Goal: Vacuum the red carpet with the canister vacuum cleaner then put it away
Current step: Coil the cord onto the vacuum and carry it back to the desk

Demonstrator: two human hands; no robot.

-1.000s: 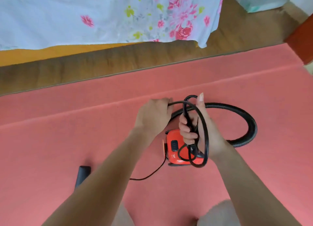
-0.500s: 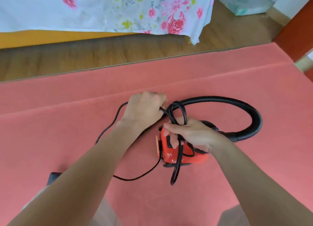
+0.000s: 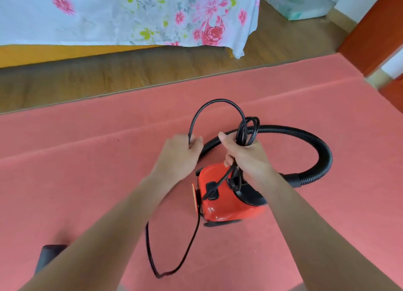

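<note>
Vacuum: the red canister vacuum cleaner [image 3: 226,200] sits on the red carpet [image 3: 87,170], directly below the person's hands, its long axis running left to right across the view.
Heading: hose end toward the person's right, cord end toward the left.
Hose: the black ribbed hose [image 3: 323,157] leaves the right end, bends away from the person and curves back left behind both hands.
Right hand: the right hand [image 3: 246,157] is raised above the canister, thumb pointing away, fingers clenched around an upright coil of power cord [image 3: 218,102].
Left hand: the left hand [image 3: 177,155], knuckles up, grips the cord where one tall loop arches over from the coil.
Slack: the cord trails in a loop on the carpet by the left forearm.
Foreground: a black tube [image 3: 49,256] lies at lower left.
</note>
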